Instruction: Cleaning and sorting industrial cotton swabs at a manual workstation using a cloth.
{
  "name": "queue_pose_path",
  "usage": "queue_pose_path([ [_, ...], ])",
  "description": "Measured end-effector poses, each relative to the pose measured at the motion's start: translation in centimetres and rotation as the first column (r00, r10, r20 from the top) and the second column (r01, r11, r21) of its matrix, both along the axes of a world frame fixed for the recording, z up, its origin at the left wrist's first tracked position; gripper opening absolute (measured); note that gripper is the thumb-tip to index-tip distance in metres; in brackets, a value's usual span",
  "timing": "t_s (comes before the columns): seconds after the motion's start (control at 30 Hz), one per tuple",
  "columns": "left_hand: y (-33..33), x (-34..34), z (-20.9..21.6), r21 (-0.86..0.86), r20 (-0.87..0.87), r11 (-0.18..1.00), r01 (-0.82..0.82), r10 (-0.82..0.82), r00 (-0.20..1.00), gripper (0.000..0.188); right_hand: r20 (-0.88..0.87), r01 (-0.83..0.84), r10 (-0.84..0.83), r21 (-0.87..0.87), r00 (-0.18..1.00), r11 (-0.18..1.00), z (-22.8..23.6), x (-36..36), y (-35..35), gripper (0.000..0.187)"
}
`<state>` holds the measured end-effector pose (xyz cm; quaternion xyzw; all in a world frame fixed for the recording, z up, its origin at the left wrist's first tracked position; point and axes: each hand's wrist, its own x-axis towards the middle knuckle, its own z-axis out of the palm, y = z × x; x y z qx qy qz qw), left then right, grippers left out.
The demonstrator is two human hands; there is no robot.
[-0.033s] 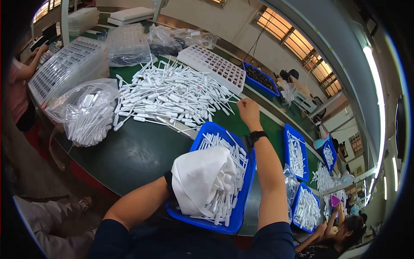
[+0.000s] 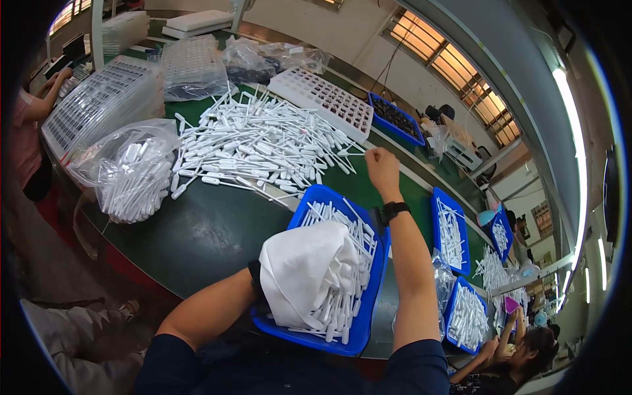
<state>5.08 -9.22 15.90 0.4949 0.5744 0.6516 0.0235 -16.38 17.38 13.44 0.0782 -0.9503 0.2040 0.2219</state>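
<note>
A blue tray [image 2: 364, 332] full of white plastic droppers [image 2: 339, 319] is right in front of me. My left forearm [image 2: 207, 299], with a dark band at the wrist, reaches to it. A crumpled white cloth [image 2: 303, 263] lies over the tray's left part and hides my left hand. Beyond the tray, my right hand [image 2: 383, 168] is closed, its fingers curled, by the right edge of a big loose heap of droppers [image 2: 257, 141]. A dropper stem ends close to those fingers; whether they grip it is unclear. A dark band circles the right wrist.
A clear bag of droppers [image 2: 135, 181] stands left on the green table [image 2: 197, 227]. Behind the heap are a white holed rack [image 2: 322, 102], stacked clear trays [image 2: 99, 99] and a blue tray of dark parts [image 2: 395, 118]. More blue dropper trays [image 2: 449, 230] and a co-worker [image 2: 513, 362] are right.
The whole view has shifted very slightly left. My right hand has moved a touch to the right; the cloth and trays look the same.
</note>
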Motion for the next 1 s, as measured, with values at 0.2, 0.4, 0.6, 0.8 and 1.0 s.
queue_pose_path([
  [0.2,0.4,2.0,2.0,-0.035,0.493,0.999,0.014,0.005,0.87,0.021,-0.117,-0.181,0.14,-0.688,0.983,0.702,4.9,10.7,1.2,0.022],
  [0.4,-0.4,2.0,-0.1,-0.019,0.64,0.98,0.197,-0.139,0.755,0.025,-0.034,-0.216,0.397,-0.879,0.917,0.425,4.3,19.1,0.4,0.02],
  [0.6,0.3,0.9,-1.6,0.033,0.784,0.922,0.385,-0.263,0.563,0.032,0.084,-0.162,0.409,-0.831,0.909,0.531,2.0,20.8,-1.9,0.018],
  [0.8,1.2,-0.1,-2.0,-0.073,0.516,0.986,0.153,-0.094,0.852,0.033,0.074,-0.073,0.226,-0.811,0.971,0.58,0.6,25.1,-3.3,0.02],
  [1.0,1.1,-0.5,-10.4,0.168,0.74,0.985,-0.029,-0.106,0.665,0.053,0.287,-0.06,0.427,-0.769,0.857,0.637,-1.3,27.1,-7.9,0.027],
])
